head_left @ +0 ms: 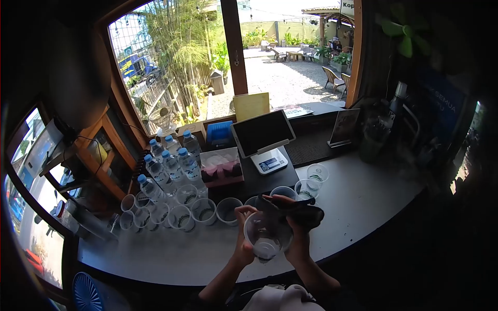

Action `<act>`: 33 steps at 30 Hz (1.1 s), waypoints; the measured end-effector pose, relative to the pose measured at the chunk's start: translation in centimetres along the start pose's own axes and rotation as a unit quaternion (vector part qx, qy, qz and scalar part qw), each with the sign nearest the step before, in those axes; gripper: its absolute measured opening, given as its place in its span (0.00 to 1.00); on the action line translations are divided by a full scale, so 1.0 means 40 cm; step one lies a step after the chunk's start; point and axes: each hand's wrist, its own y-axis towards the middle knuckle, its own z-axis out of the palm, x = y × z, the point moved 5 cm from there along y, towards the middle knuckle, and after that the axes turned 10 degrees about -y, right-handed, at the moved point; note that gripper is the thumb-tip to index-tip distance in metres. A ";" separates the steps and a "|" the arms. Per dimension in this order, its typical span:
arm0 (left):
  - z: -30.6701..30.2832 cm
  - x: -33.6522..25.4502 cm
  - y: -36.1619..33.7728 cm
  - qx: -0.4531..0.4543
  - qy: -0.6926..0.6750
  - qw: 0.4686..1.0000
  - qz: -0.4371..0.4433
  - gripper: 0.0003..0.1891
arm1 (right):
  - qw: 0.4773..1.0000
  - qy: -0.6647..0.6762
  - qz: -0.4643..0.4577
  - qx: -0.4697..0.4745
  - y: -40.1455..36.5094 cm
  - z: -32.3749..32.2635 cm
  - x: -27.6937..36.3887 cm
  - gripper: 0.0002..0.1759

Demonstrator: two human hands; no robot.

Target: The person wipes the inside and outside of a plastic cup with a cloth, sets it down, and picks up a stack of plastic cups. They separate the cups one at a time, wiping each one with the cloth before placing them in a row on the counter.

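Observation:
A clear plastic cup [267, 239] is tilted between my two hands, above the front of the counter. My left hand [244, 242] wraps round the cup's left side. On the other side, my right hand [297, 236] is closed round a dark, elongated object [305, 211] whose exact kind I cannot make out; it lies across the top of the cup, close to its rim. Just beyond my hands stand more clear cups, among them one cup [229, 211] to the left and another cup [307, 189] to the right. Shadow hides part of my right fingers.
Several water bottles [172, 165] with blue caps stand at the back left. A tissue box [222, 168], a tablet on a stand [263, 133] and a blue container [219, 132] sit near the window. The white counter [358, 202] curves rightward towards a small sign [344, 127].

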 end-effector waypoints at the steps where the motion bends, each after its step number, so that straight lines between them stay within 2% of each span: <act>1: -0.001 0.001 0.012 -0.013 0.019 0.999 0.041 0.64 | 0.999 0.023 0.025 -0.011 -0.005 0.006 0.008 0.30; 2: -0.001 -0.002 0.018 -0.028 0.038 0.996 0.082 0.64 | 0.999 0.028 0.005 -0.027 -0.011 0.003 0.012 0.30; 5: -0.005 0.018 0.021 -0.015 0.055 0.991 0.124 0.62 | 0.995 0.047 -0.059 -0.058 -0.044 0.006 0.027 0.33; 6: -0.012 0.026 0.018 -0.012 0.069 0.988 0.141 0.61 | 0.994 -0.021 -0.091 -0.062 -0.059 0.009 0.027 0.31; 9: -0.045 0.055 0.018 -0.080 0.002 0.993 0.089 0.58 | 0.953 -0.228 -0.188 -0.075 -0.127 0.020 0.016 0.27; 10: -0.031 0.023 0.029 -0.109 0.025 0.976 0.185 0.50 | 0.927 -0.294 -0.219 -0.078 -0.145 0.020 0.013 0.26; 12: -0.032 0.028 0.035 -0.113 0.000 0.983 0.142 0.48 | 0.904 -0.269 -0.294 0.153 -0.158 0.023 -0.012 0.26; 13: -0.038 0.027 0.035 -0.116 -0.011 0.986 0.120 0.47 | 0.900 -0.229 -0.321 0.187 -0.166 0.018 -0.010 0.24; 15: -0.051 0.026 0.031 -0.121 -0.032 0.989 0.074 0.47 | 0.966 -0.047 -0.255 0.017 -0.156 -0.039 0.016 0.23; 16: -0.053 0.028 0.028 -0.124 -0.044 0.990 0.051 0.47 | 0.974 0.044 -0.213 -0.069 -0.151 -0.071 0.022 0.23; 18: -0.033 0.017 0.027 -0.079 -0.015 0.996 0.044 0.47 | 0.933 0.017 -0.172 -0.316 -0.123 -0.173 0.041 0.25; 20: -0.006 0.004 0.029 -0.031 0.014 0.999 0.040 0.48 | 0.936 -0.041 -0.242 -0.252 -0.060 -0.142 0.123 0.27; 22: 0.024 0.012 0.024 -0.061 0.037 0.995 0.075 0.48 | 0.952 -0.171 -0.210 -0.140 -0.037 -0.090 0.089 0.33; 23: 0.046 0.021 0.028 -0.074 0.049 0.991 0.096 0.47 | 0.927 -0.247 -0.263 -0.102 -0.037 -0.046 0.087 0.32; 24: 0.048 0.030 0.024 -0.180 0.029 0.974 0.137 0.47 | 0.891 -0.322 -0.314 -0.062 -0.043 0.005 0.078 0.30; 25: 0.039 0.038 0.035 -0.163 -0.046 0.978 0.118 0.46 | 0.862 -0.372 -0.337 -0.062 -0.060 0.020 0.037 0.28; 26: 0.024 0.043 0.049 -0.145 -0.120 0.977 0.098 0.46 | 0.781 -0.528 -0.332 -0.035 -0.084 0.034 0.018 0.29; 28: -0.008 0.032 0.061 -0.130 -0.162 0.976 0.063 0.45 | 0.786 -0.540 -0.300 0.009 -0.102 0.067 0.049 0.25; 30: -0.030 0.017 0.066 -0.116 -0.191 0.974 0.023 0.46 | 0.800 -0.492 -0.337 0.073 -0.127 0.040 0.036 0.22; 31: -0.016 0.008 0.069 -0.120 -0.284 0.951 -0.015 0.48 | 0.803 -0.465 -0.357 0.103 -0.134 0.020 0.032 0.20; 33: 0.008 -0.008 0.068 -0.042 -0.273 0.961 -0.034 0.52 | 0.865 -0.351 -0.358 0.012 -0.129 -0.051 0.039 0.11</act>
